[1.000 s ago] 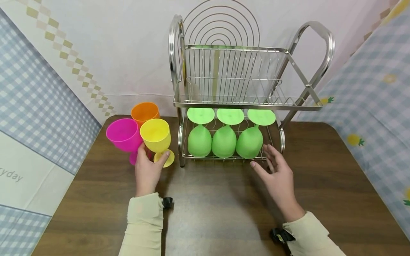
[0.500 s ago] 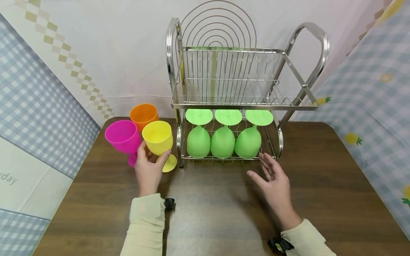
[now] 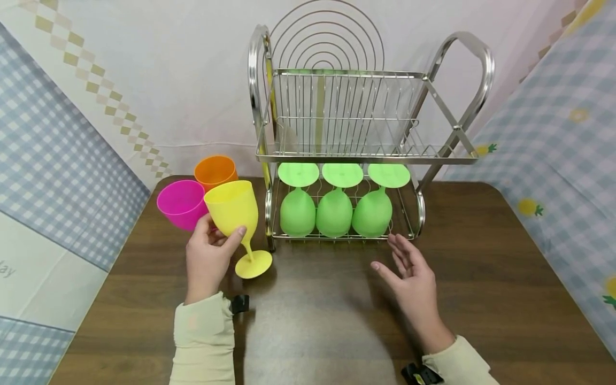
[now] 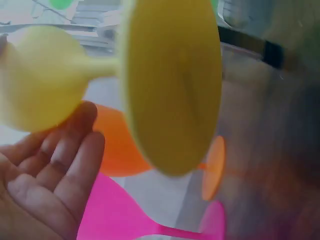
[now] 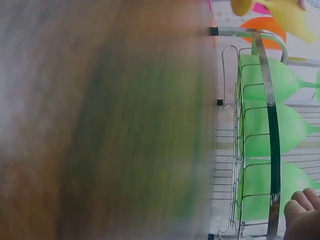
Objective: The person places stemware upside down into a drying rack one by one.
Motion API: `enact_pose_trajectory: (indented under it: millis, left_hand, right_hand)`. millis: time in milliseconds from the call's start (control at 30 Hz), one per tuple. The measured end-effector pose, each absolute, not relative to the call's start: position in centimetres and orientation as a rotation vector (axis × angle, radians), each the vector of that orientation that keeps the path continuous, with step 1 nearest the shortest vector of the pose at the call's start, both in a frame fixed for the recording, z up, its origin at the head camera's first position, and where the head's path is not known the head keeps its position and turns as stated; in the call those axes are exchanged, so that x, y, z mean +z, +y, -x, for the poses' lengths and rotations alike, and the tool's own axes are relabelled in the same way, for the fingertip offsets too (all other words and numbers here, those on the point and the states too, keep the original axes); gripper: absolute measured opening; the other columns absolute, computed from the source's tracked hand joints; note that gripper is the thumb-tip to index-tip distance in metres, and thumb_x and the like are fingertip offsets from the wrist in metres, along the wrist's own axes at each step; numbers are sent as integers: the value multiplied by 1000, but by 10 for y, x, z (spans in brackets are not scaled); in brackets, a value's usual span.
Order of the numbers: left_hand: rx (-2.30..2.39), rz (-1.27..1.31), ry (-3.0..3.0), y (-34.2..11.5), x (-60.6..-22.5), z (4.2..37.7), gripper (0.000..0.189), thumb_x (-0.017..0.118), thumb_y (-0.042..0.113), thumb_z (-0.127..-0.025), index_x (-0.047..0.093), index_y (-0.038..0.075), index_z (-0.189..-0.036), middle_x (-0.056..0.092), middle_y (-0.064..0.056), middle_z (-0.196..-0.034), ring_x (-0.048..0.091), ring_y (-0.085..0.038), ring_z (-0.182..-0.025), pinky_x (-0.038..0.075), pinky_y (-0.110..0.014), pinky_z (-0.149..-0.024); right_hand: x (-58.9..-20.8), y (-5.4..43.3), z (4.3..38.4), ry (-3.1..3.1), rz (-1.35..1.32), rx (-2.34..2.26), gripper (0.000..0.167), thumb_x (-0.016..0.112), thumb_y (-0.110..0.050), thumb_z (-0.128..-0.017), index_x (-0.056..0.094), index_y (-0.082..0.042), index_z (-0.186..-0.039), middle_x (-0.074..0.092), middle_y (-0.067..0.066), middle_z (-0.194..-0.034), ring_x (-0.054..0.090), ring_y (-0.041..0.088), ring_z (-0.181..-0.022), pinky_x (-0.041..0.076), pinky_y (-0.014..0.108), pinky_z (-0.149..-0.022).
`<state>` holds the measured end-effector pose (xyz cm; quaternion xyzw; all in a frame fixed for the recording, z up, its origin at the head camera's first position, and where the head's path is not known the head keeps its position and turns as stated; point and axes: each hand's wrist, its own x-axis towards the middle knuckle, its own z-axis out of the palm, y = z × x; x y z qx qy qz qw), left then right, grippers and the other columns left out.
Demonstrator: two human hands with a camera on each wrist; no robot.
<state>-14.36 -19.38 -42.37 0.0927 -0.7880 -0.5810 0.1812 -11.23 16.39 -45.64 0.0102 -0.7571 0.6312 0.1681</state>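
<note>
My left hand grips a yellow plastic goblet by its bowl, thumb on the near side. The goblet tilts, its foot swung toward the right; in the left wrist view its round foot fills the middle. Just behind it stand a pink goblet and an orange goblet, both upright on the table. My right hand holds nothing, fingers loosely extended, by the front right corner of the rack's lower shelf. Close to it is the rightmost of three green goblets, all upside down on that shelf.
A two-tier metal dish rack stands at the back of the wooden table. Its upper tier has wire slots, and curved tubular handles rise at both ends. Patterned cloth hangs at the sides and back.
My left hand has lifted the yellow goblet, tilting it and drawing its foot nearer and to the right. My right hand has drawn back slightly from the rightmost green goblet.
</note>
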Motion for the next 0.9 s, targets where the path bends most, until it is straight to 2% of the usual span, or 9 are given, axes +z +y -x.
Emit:
enact_pose_trajectory:
  millis: [100, 233, 400, 467, 567, 667, 733, 833, 900]
  left_hand:
    - [-1772, -191, -2188, -192, -419, 140, 57, 79, 28, -88, 56, 7, -135, 66, -9, -117, 65, -17, -98, 55, -17, -85]
    - [-1992, -44, -2086, -184, -415, 138, 48, 73, 14, -93, 55, 2, -136, 66, -10, -120, 67, -18, -102, 56, -23, -90]
    - [-2222, 205, -1932, -170, -414, 138, 34, 62, 2, -96, 59, -1, -130, 70, -6, -111, 68, -18, -98, 57, -28, -91]
    - [-2305, 304, -1884, -162, -414, 138, 28, 63, 6, -97, 64, 2, -124, 72, -5, -107, 68, -16, -96, 57, -29, -89]
    - [-2437, 397, -1825, -149, -416, 138, 18, 68, 19, -96, 70, 9, -111, 73, -1, -95, 66, -12, -86, 56, -26, -80]
    - [-2574, 399, -1810, -135, -416, 137, 19, 70, 28, -95, 70, 11, -103, 72, 1, -90, 64, -10, -81, 54, -24, -75]
    - [-2661, 359, -1817, -125, -417, 136, 22, 67, 28, -96, 68, 8, -103, 72, 1, -90, 65, -10, -81, 55, -25, -75]
    - [-2758, 297, -1840, -112, -418, 134, 25, 62, 25, -97, 65, 2, -104, 72, -2, -93, 68, -13, -83, 58, -27, -77]
    - [-2805, 284, -1864, -104, -420, 133, 26, 60, 25, -96, 64, 1, -104, 73, -2, -92, 68, -14, -82, 58, -28, -77]
  right_hand:
    - [-457, 162, 110, -2147, -55, 1814, 73, 80, 14, -76, 48, 5, -142, 56, 21, -141, 55, 10, -129, 42, 21, -107]
    - [-457, 158, 107, -2124, -113, 1845, 74, 78, 18, -75, 48, 7, -142, 53, 27, -141, 55, 10, -129, 42, 23, -108]
    - [-456, 153, 106, -2090, -228, 1829, 75, 77, 21, -73, 49, 8, -141, 52, 31, -139, 55, 12, -129, 42, 24, -108]
    - [-455, 152, 104, -2080, -282, 1809, 75, 78, 21, -72, 50, 7, -140, 53, 31, -139, 55, 13, -130, 42, 25, -109]
    - [-452, 149, 101, -2077, -370, 1765, 77, 79, 22, -71, 51, 4, -141, 55, 28, -138, 55, 14, -130, 41, 26, -109]
    - [-449, 145, 99, -2073, -496, 1676, 79, 80, 21, -69, 52, 4, -141, 56, 25, -139, 54, 17, -132, 41, 28, -110]
    - [-447, 143, 100, -2055, -602, 1560, 75, 82, 15, -71, 53, 6, -139, 57, 25, -137, 54, 20, -132, 41, 30, -110]
    - [-444, 140, 105, -2014, -733, 1298, 61, 83, -10, -83, 56, 11, -133, 61, 25, -132, 56, 23, -130, 42, 30, -111]
    - [-442, 138, 109, -1963, -805, 1123, 59, 79, -25, -89, 58, 14, -129, 63, 26, -128, 57, 24, -128, 43, 30, -110]
